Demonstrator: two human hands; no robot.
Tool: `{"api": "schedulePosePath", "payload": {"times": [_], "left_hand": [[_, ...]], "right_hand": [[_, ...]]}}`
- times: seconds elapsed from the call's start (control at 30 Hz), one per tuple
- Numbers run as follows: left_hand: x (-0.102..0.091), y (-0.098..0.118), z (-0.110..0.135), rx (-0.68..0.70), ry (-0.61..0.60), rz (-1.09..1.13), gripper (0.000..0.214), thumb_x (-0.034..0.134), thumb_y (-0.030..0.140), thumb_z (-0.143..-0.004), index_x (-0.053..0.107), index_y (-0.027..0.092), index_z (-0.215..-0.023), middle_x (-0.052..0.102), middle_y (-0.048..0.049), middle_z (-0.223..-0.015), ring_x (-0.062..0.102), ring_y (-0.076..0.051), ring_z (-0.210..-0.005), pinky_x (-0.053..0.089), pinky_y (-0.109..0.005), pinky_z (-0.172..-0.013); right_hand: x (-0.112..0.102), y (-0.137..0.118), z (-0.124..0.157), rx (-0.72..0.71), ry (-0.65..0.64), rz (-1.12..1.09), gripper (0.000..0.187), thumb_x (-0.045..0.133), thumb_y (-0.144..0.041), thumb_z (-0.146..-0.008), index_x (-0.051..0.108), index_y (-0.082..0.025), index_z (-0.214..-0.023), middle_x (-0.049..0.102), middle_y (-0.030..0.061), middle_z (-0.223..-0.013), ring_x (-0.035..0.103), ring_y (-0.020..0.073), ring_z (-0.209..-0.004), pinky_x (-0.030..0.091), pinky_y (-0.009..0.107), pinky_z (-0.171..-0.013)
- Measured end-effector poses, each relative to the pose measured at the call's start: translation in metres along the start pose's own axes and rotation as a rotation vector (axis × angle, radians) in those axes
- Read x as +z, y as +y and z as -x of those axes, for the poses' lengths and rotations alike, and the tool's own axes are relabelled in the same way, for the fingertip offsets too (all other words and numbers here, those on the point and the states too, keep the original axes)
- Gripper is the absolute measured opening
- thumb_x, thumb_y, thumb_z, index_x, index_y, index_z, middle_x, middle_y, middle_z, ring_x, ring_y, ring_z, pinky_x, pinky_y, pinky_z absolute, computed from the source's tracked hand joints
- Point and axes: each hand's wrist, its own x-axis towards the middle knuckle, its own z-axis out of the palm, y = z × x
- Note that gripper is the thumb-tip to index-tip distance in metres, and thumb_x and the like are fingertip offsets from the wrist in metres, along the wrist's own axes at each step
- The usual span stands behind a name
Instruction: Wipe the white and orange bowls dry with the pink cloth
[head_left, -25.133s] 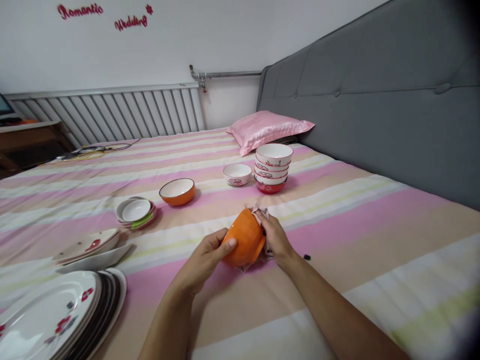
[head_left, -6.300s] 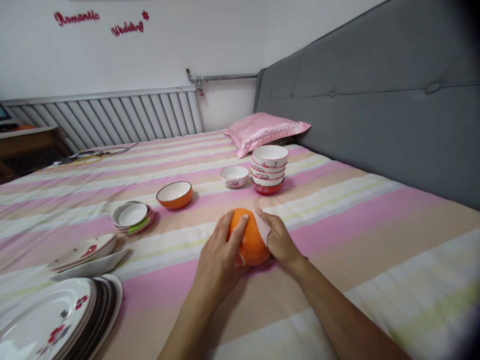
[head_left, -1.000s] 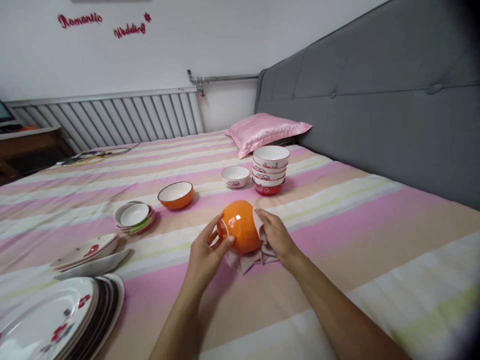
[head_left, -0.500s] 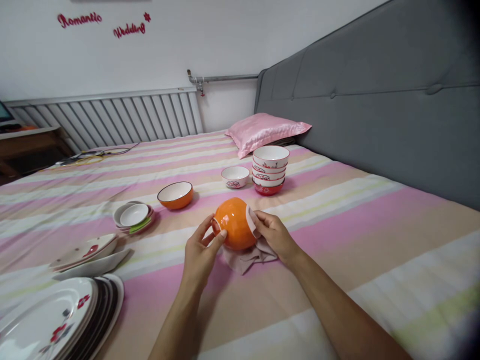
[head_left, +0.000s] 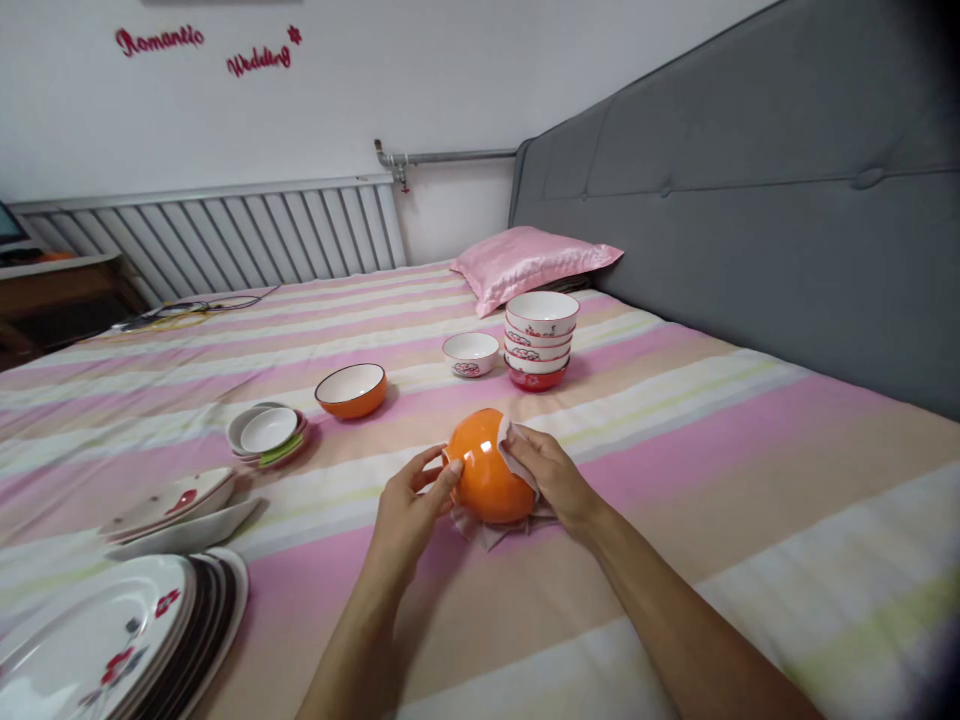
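Observation:
An orange bowl (head_left: 486,475) is tipped on its side in front of me, its glossy outer surface facing me and its inside hidden. My left hand (head_left: 412,505) grips the bowl by its foot, thumb on the near side. With my right hand (head_left: 551,475) I pinch a pale pinkish-grey cloth (head_left: 517,455) against the bowl's right edge. The rest of the cloth hangs below the bowl onto the striped bedsheet.
A second orange bowl (head_left: 351,392), a small white bowl (head_left: 471,356) and a stack of bowls (head_left: 538,345) stand beyond my hands. Small dishes (head_left: 268,432), oval dishes (head_left: 169,505) and a plate stack (head_left: 97,620) lie left. A pink pillow (head_left: 529,262) rests by the grey headboard (head_left: 750,200).
The bowl has shifted slightly right and down and has turned, so its foot shows less. My left hand moved right with it. The cloth has slid along the bowl's right side.

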Motion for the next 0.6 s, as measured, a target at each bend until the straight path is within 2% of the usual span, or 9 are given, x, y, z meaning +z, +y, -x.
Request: {"api": "schedulePosePath", "payload": {"times": [0.2, 0.37, 0.6], "left_hand": [[0.0001, -0.0024, -0.0024, -0.05, 0.052, 0.005, 0.064, 0.069, 0.055, -0.068, 0.058, 0.014, -0.116, 0.068, -0.0079, -0.087, 0.065, -0.017, -0.07, 0.053, -0.034, -0.076], [-0.0022, -0.0051, -0.0047, -0.086, 0.069, 0.031, 0.063, 0.069, 0.055, -0.068, 0.058, 0.015, -0.114, 0.066, -0.0077, -0.089, 0.065, -0.016, -0.066, 0.053, -0.035, -0.076], [-0.0041, -0.0052, -0.0064, -0.111, 0.09, 0.053, 0.062, 0.066, 0.058, -0.068, 0.06, 0.015, -0.112, 0.067, -0.0082, -0.093, 0.063, -0.014, -0.063, 0.051, -0.033, -0.074]], "right_hand": [[-0.0035, 0.0032, 0.0003, 0.004, -0.099, 0.104, 0.033, 0.054, -0.051, -0.084, 0.054, -0.018, -0.082, 0.049, -0.0007, -0.072, 0.045, 0.0112, -0.064, 0.036, 0.022, -0.056], [-0.0038, 0.0052, 0.0003, -0.045, -0.146, 0.154, 0.031, 0.053, -0.048, -0.086, 0.051, -0.018, -0.078, 0.042, -0.003, -0.07, 0.036, 0.0086, -0.061, 0.032, 0.02, -0.056], [-0.0049, 0.0053, -0.0002, -0.054, -0.209, 0.208, 0.03, 0.054, -0.048, -0.086, 0.056, -0.018, -0.089, 0.051, -0.0005, -0.081, 0.046, 0.0112, -0.071, 0.039, 0.022, -0.066]]}}
